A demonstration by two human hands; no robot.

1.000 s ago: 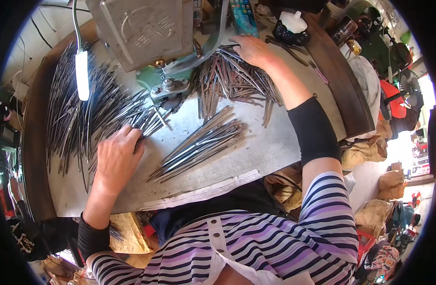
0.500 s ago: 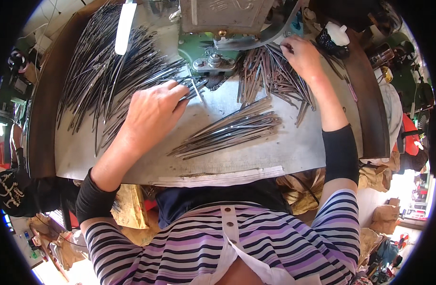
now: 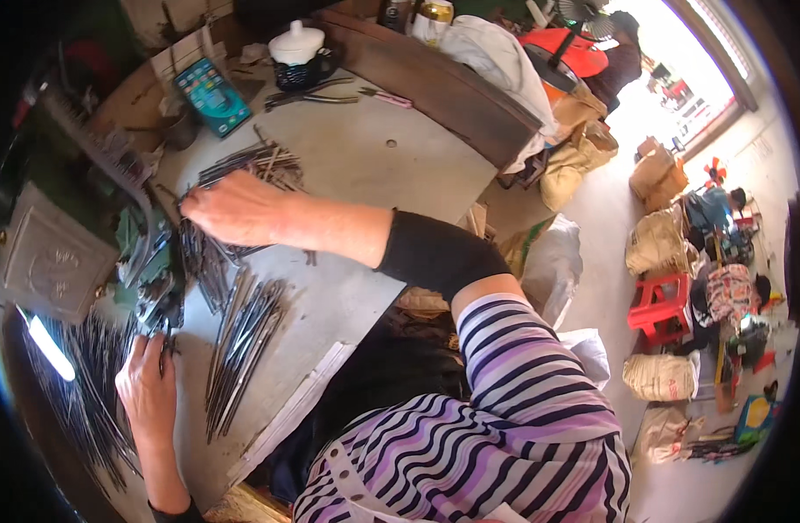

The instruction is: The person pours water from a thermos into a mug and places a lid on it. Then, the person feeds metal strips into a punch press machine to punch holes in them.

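Note:
My left hand (image 3: pixel 147 388) is closed in a pinch on a thin dark metal rod (image 3: pixel 165 350), just in front of the green machine's tooling (image 3: pixel 160 307). Past the worktable's middle, my right hand (image 3: pixel 231 211) has its fingers curled at a heap of short brownish rods (image 3: pixel 210 266); what they hold, if anything, is hidden. More such rods (image 3: pixel 265 161) stick out beyond that hand. A loose bundle of longer rods (image 3: pixel 243 353) lies on the metal tabletop (image 3: pixel 317 292) between my forearms. Left of my left hand spreads a big pile of long dark rods (image 3: pixel 81 375).
A lit phone (image 3: pixel 212 96) leans upright at the far side. Beside it are a black holder with a white lidded cup (image 3: pixel 295 54), dark pliers (image 3: pixel 308 96) and pink-handled cutters (image 3: pixel 387 98). A dark wooden rail (image 3: pixel 426 78) borders the table. A red stool (image 3: pixel 660 309) and sacks stand to the right.
The view has swung to the right, bringing the phone, the floor and people in the background into sight. My left hand stays by the machine, my right at the short rods.

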